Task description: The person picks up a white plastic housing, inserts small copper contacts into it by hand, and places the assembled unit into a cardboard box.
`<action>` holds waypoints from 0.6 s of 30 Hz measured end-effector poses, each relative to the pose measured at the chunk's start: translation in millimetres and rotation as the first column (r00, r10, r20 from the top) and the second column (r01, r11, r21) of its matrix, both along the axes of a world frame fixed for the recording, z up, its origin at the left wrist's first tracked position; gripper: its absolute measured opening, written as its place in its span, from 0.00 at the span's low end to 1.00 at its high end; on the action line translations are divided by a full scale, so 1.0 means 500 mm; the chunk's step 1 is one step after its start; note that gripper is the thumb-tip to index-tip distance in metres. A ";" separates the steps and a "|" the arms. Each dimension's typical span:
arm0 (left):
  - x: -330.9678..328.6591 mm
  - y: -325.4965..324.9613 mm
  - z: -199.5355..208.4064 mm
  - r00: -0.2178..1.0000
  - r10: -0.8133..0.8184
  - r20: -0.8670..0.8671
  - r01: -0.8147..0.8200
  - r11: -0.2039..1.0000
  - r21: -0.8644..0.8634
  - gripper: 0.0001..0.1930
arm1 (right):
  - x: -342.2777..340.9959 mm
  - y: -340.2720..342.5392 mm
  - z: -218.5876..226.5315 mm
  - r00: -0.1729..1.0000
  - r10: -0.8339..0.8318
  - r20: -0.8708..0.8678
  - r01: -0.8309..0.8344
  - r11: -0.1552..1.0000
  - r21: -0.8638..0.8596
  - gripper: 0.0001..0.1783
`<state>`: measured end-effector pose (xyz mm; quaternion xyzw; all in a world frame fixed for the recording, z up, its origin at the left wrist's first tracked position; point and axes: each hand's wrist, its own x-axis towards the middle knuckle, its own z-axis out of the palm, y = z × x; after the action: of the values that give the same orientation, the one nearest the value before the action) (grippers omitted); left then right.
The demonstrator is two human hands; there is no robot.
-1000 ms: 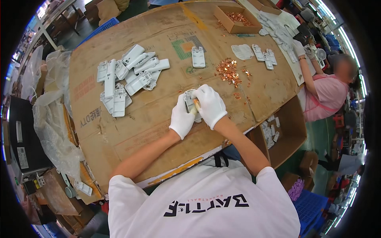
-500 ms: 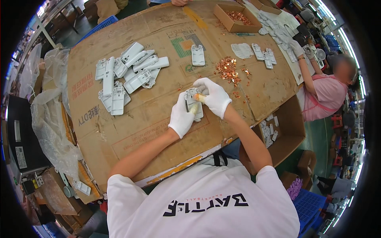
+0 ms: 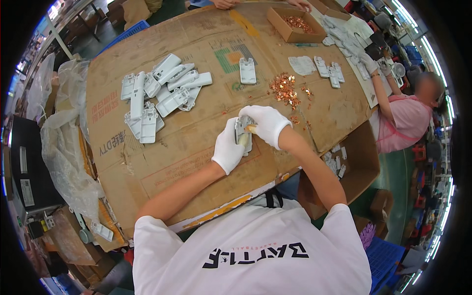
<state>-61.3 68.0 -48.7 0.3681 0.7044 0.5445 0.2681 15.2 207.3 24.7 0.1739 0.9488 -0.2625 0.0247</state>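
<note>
Both my hands wear white gloves and meet over the cardboard-covered table. My left hand (image 3: 227,149) is closed round the left side of a light-grey plastic housing (image 3: 242,127). From the right, my right hand (image 3: 270,125) grips the housing's upper end, its thumb pressed onto the inner face. Whether a small metal piece lies under that thumb is hidden. Beyond my hands a single plastic housing (image 3: 248,73) lies flat. To its right is a loose heap of small copper-coloured metal pieces (image 3: 283,89). A pile of similar housings (image 3: 173,102) lies on the left.
At the far right stands a cardboard box (image 3: 290,33) of copper pieces. More housings (image 3: 334,73) lie near a crumpled white sheet (image 3: 301,65). An open carton (image 3: 361,164) with parts sits below the table's right edge. A co-worker in pink (image 3: 405,115) works at the right.
My right hand has turned further over the housing, covering more of its top. At the far edge another person's hand has come into view beside the copper box.
</note>
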 end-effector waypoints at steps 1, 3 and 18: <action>0.000 0.000 0.004 0.995 -0.021 0.099 0.021 1.000 0.001 0.19 | -0.004 0.005 0.008 0.999 -0.011 0.049 0.012 1.000 -0.020 0.16; -0.001 -0.004 0.011 0.980 -0.038 0.197 0.038 0.999 0.004 0.19 | -0.010 0.011 0.012 0.995 -0.012 0.096 0.018 0.998 -0.063 0.16; 0.000 0.000 0.039 0.995 -0.004 0.100 0.002 1.000 0.029 0.16 | 0.012 -0.024 -0.056 0.966 -0.162 -0.200 0.137 0.981 -0.136 0.17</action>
<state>-61.5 67.9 -29.3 0.3453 0.6815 0.5721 0.2985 21.2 195.5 -3.2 0.2147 0.9126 -0.3373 -0.0849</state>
